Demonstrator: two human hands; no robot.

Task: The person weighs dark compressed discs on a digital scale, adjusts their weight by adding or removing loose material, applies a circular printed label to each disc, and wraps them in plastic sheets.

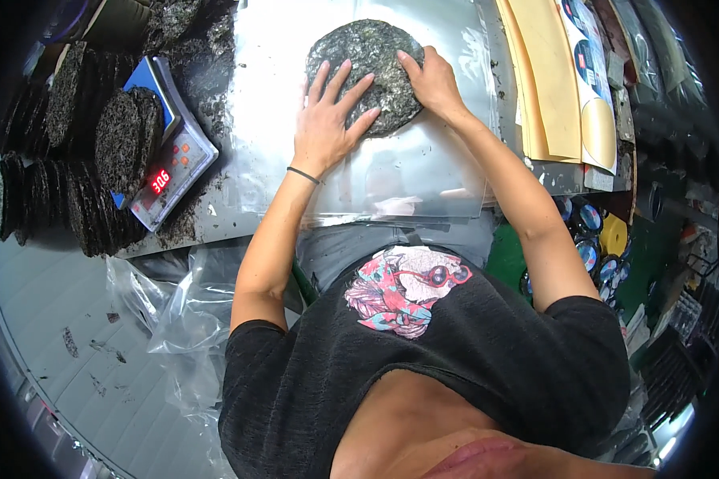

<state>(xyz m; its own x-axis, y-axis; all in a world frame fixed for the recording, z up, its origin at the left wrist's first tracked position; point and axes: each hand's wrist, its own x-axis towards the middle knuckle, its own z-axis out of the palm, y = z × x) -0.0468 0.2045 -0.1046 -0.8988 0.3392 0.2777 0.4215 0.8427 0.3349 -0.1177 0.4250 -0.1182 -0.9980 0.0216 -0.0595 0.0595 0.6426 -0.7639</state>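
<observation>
A round cake of dried seaweed (383, 72) lies on a stack of clear plastic bags (419, 173) in front of me. My left hand (329, 117) rests flat with spread fingers on its lower left part. At its right edge is my right hand (434, 78), thumb on top and the other fingers curled at the rim, partly hidden. To the left, a blue and white digital scale (183, 170) with a lit red display bears several more seaweed cakes (126, 138).
Stacked seaweed cakes (102, 209) stand in rows at the left, with loose scraps (204, 78) beside them. Yellowish paper sheets (545, 90) and a strip of printed labels (593, 78) lie at the right. Crumpled clear plastic (186, 317) hangs below the table edge; rolls (587, 218) sit lower right.
</observation>
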